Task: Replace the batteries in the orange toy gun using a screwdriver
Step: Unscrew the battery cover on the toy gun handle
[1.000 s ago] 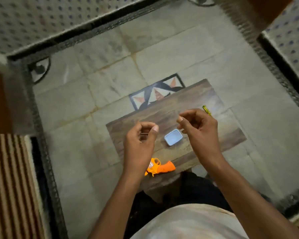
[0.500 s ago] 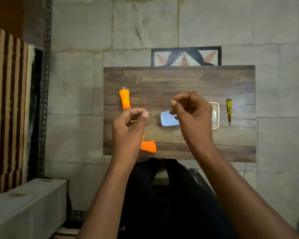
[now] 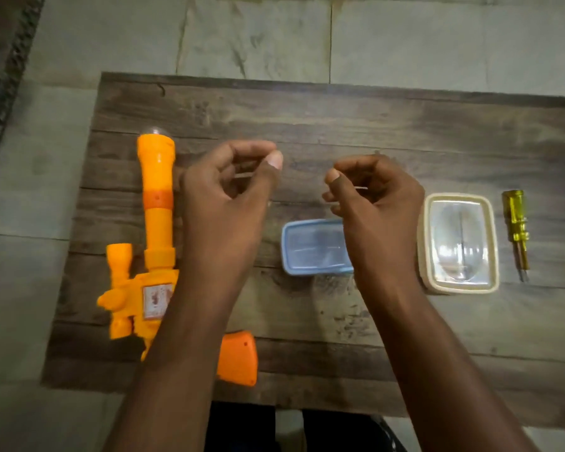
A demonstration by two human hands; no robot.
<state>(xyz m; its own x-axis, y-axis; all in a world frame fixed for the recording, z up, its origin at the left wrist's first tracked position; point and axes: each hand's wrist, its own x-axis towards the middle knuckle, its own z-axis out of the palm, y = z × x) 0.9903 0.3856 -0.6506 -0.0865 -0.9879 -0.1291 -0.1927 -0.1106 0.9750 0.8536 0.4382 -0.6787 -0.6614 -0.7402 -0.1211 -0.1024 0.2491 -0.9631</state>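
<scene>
The orange toy gun lies on the left part of the wooden board, barrel pointing away from me, its grip near the front edge. A yellow-handled screwdriver lies at the far right. My left hand hovers just right of the gun's barrel, thumb and forefinger pinched together. My right hand hovers over the board's middle, fingers curled and pinched the same way. Neither hand visibly holds anything. My left forearm hides part of the gun's body.
A small blue plastic container sits mid-board, partly under my right hand. A cream box with a clear lid sits between it and the screwdriver. Grey stone floor tiles surround the board. My dark-clothed legs show below the front edge.
The view has swung down and closer to the board, so everything looks larger. My two hands have drifted slightly apart, both keeping their pinched pose. The objects on the board lie unmoved.
</scene>
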